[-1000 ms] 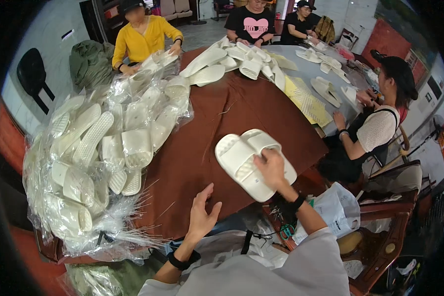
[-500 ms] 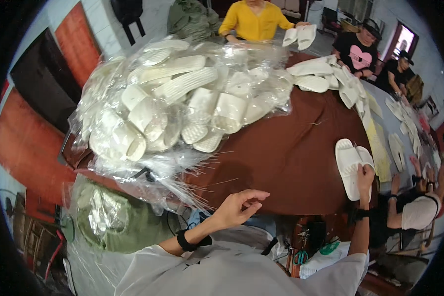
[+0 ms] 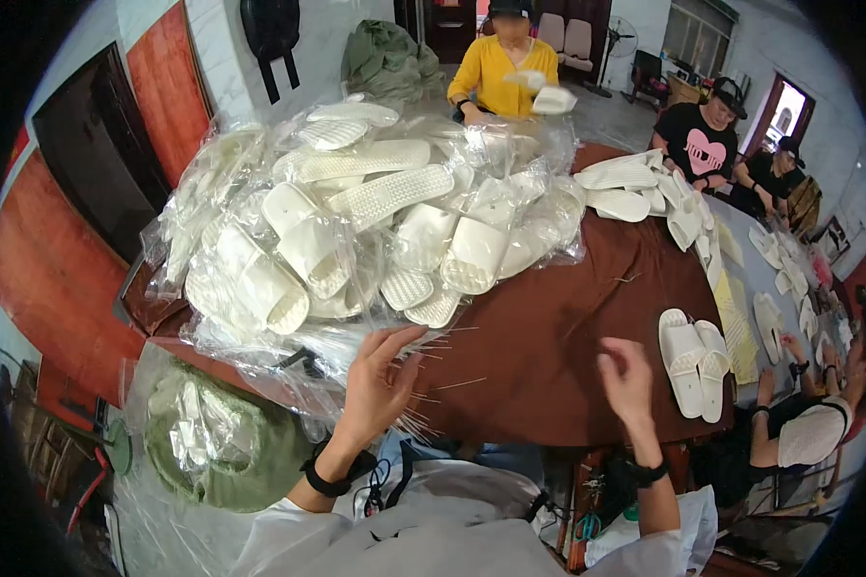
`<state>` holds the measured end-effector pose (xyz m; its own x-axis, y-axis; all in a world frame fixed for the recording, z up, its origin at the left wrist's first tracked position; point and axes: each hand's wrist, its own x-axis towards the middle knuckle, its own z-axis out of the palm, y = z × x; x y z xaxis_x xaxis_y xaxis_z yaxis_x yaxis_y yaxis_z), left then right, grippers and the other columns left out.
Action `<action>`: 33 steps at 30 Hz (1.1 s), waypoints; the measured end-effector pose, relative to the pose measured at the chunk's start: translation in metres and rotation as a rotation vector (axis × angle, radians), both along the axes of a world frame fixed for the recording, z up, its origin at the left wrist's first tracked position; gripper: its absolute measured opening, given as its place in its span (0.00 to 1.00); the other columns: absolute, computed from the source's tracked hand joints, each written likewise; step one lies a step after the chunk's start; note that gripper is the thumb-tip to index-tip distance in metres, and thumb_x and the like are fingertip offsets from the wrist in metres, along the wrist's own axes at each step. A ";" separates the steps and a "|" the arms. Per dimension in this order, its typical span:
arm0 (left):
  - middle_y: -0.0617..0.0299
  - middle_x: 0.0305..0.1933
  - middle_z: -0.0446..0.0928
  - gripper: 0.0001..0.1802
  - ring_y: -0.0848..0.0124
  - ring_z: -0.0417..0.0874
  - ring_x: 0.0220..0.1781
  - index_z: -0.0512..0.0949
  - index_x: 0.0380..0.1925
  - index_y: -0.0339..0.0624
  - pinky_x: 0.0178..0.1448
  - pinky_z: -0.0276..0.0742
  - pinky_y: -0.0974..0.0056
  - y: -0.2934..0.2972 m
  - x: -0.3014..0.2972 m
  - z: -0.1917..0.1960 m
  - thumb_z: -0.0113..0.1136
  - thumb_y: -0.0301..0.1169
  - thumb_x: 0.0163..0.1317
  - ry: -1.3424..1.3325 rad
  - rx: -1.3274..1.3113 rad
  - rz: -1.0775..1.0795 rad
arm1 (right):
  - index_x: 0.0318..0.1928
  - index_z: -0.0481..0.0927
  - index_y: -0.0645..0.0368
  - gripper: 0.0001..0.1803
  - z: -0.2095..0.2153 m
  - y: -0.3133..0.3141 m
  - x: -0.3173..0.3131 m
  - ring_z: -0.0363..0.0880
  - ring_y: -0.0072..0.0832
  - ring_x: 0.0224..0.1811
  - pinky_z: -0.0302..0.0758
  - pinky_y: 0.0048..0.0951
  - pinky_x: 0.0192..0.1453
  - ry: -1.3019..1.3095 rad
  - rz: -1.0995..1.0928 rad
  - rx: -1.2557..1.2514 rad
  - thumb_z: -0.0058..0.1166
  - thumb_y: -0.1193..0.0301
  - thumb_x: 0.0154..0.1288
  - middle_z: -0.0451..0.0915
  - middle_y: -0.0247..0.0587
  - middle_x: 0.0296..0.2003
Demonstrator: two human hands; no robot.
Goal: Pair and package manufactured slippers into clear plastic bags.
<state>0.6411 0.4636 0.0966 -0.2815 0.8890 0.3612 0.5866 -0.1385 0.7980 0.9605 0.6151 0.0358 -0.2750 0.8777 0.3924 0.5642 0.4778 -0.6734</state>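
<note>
A pair of white slides [image 3: 685,370] lies side by side on the right of the brown-covered table. Left of the pair, my right hand [image 3: 629,385] hovers over the cloth with loosely curled fingers, apart and holding nothing. My left hand [image 3: 375,383] is open at the near edge of a big heap of bagged white slides [image 3: 308,240]. Its fingers and thumb are spread beside thin white plastic strands [image 3: 433,389] and clear plastic bags [image 3: 332,361]. Whether its fingertips touch the bags or strands, I cannot tell.
More loose white slides [image 3: 635,188] are piled at the table's far right. Across the brown cloth [image 3: 539,356], a person in yellow [image 3: 500,77] handles slides; other people work along the right. A green sack [image 3: 260,457] stands below left; teal scissors [image 3: 588,526] lie below the front edge.
My right hand has let go of the pair of slides, now on the table, and moved left. My left hand has moved left to the bags. The view has shifted slightly.
</note>
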 end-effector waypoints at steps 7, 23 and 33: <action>0.47 0.59 0.66 0.29 0.49 0.65 0.60 0.71 0.56 0.47 0.61 0.64 0.50 0.008 -0.015 -0.027 0.65 0.31 0.51 0.521 -0.016 0.072 | 0.60 0.63 0.68 0.31 -0.029 0.053 -0.145 0.74 0.36 0.54 0.72 0.33 0.56 0.390 0.245 -0.666 0.58 0.66 0.62 0.72 0.50 0.54; 0.43 0.65 0.60 0.34 0.46 0.60 0.66 0.67 0.60 0.44 0.64 0.61 0.48 0.059 -0.021 -0.051 0.65 0.37 0.52 0.695 -0.115 -0.003 | 0.43 0.71 0.61 0.11 -0.036 0.077 -0.187 0.74 0.20 0.35 0.78 0.26 0.42 0.894 0.200 -1.088 0.55 0.70 0.65 0.73 0.34 0.34; 0.39 0.68 0.55 0.39 0.43 0.56 0.68 0.64 0.62 0.38 0.69 0.56 0.47 0.068 -0.032 -0.085 0.67 0.34 0.48 0.624 -0.158 -0.021 | 0.41 0.69 0.60 0.08 -0.033 0.020 -0.107 0.73 0.23 0.36 0.76 0.30 0.45 1.054 0.168 -1.131 0.53 0.73 0.65 0.73 0.36 0.35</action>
<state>0.6088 0.5317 0.0111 -0.0427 0.9480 0.3154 0.9455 -0.0636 0.3192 0.8540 0.6346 0.0028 -0.4329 0.8280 -0.3564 -0.3850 -0.5273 -0.7574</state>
